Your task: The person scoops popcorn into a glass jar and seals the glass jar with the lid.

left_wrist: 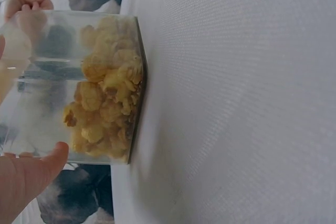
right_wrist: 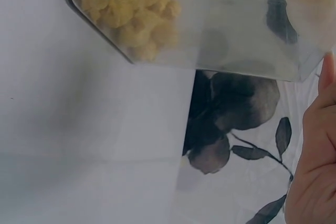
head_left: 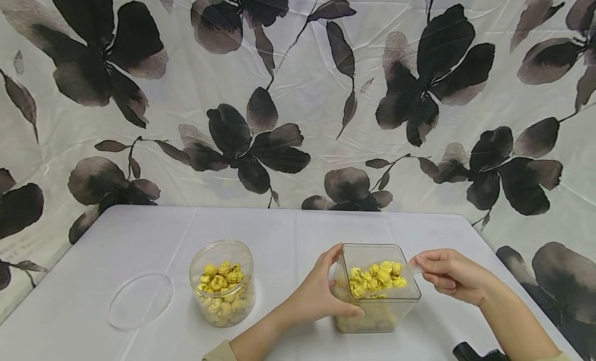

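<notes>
My left hand [head_left: 318, 294] grips a clear square tub [head_left: 368, 319] from its left side, thumb on the near wall. Yellow popcorn [head_left: 377, 278] lies inside it; the left wrist view shows the popcorn [left_wrist: 107, 98] through the wall, filling the bottom part. At the tub's right rim, my right hand [head_left: 453, 275] pinches a thin translucent whitish piece [head_left: 413, 268]. The right wrist view shows this whitish piece [right_wrist: 312, 9] at the tub's open end; its full shape and kind are unclear. Only part of my right hand [right_wrist: 317, 166] appears there.
Left of the tub stands a round clear jar [head_left: 223, 309] of yellow popcorn, without a lid. A clear round lid [head_left: 139, 301] lies flat farther left. Some black object [head_left: 477, 353] sits at the near right edge. A flowered cloth [head_left: 288, 66] hangs behind the white table [head_left: 270, 231].
</notes>
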Tool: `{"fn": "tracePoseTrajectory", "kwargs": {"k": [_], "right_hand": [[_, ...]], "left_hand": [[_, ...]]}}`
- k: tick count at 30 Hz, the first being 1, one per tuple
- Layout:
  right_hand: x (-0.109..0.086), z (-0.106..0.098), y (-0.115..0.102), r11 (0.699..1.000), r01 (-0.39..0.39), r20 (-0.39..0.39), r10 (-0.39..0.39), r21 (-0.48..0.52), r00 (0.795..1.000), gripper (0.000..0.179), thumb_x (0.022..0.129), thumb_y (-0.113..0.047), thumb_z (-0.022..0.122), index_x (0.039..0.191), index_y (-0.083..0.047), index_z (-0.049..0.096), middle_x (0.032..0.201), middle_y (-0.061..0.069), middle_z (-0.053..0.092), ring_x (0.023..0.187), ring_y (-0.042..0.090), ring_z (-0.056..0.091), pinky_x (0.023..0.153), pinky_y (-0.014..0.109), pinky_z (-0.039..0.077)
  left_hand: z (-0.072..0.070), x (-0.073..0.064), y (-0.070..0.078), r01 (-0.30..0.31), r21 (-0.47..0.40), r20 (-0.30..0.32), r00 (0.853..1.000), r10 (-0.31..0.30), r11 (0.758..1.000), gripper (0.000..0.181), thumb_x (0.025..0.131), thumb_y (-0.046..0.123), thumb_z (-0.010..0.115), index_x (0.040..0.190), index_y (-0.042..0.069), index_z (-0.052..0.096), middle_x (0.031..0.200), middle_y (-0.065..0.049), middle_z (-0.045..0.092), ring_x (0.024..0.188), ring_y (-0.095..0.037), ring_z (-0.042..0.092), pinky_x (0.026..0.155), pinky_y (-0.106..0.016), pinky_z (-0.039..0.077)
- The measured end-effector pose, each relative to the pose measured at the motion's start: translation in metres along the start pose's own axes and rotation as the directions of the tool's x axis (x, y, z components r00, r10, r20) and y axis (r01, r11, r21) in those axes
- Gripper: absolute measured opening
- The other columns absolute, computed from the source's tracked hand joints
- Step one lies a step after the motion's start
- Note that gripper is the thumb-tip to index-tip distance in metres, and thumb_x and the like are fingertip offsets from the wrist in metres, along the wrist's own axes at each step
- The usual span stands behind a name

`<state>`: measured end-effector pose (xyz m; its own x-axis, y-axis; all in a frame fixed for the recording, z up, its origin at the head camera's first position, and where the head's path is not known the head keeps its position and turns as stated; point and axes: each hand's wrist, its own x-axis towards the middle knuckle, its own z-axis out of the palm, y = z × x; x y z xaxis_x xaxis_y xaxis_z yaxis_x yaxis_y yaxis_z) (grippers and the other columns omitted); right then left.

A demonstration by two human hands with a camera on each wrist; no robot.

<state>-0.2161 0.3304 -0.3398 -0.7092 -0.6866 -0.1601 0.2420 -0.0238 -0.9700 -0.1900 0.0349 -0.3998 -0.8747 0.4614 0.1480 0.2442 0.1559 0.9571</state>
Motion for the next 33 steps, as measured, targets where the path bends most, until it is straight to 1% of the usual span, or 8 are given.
{"fn": "tracePoseTrajectory", "kwargs": {"k": [10, 20, 33], "right_hand": [[-0.0025, -0.0042, 0.0034, 0.999, 0.002, -0.010, -0.001, 0.054, 1.000, 0.027, 0.100, -0.008, 0.040, 0.101, -0.009, 0.067, 0.067, -0.008, 0.051, 0.048, 0.007, 0.017, 0.042, 0.022, 0.008], [-0.0018, -0.0054, 0.0013, 0.996, 0.027, 0.025, -0.030, 0.088, 0.999, 0.029, 0.100, -0.008, 0.038, 0.103, -0.009, 0.067, 0.068, -0.009, 0.053, 0.048, 0.007, 0.017, 0.043, 0.023, 0.008], [-0.0046, -0.0106, -0.0066, 0.996, 0.057, 0.026, -0.059, 0.071, 0.998, 0.031, 0.100, -0.007, 0.037, 0.104, -0.009, 0.068, 0.067, -0.009, 0.052, 0.048, 0.012, 0.010, 0.043, 0.025, 0.005]], "left_hand": [[0.0002, 0.0006, -0.0016, -0.004, 0.001, 0.002, 1.000, 0.004, 1.000, 0.108, 0.066, 0.023, 0.085, 0.148, 0.022, 0.015, 0.150, -0.001, 0.018, 0.138, -0.023, 0.019, 0.099, -0.043, 0.041], [0.0000, 0.0002, -0.0010, -0.002, -0.007, 0.003, 1.000, 0.002, 1.000, 0.108, 0.066, 0.022, 0.085, 0.148, 0.021, 0.015, 0.150, -0.002, 0.018, 0.138, -0.024, 0.019, 0.099, -0.042, 0.041], [-0.0001, 0.0012, 0.0009, 0.015, -0.006, -0.003, 1.000, -0.015, 1.000, 0.109, 0.065, 0.022, 0.086, 0.149, 0.020, 0.016, 0.151, -0.002, 0.018, 0.138, -0.023, 0.019, 0.100, -0.041, 0.040]]}}
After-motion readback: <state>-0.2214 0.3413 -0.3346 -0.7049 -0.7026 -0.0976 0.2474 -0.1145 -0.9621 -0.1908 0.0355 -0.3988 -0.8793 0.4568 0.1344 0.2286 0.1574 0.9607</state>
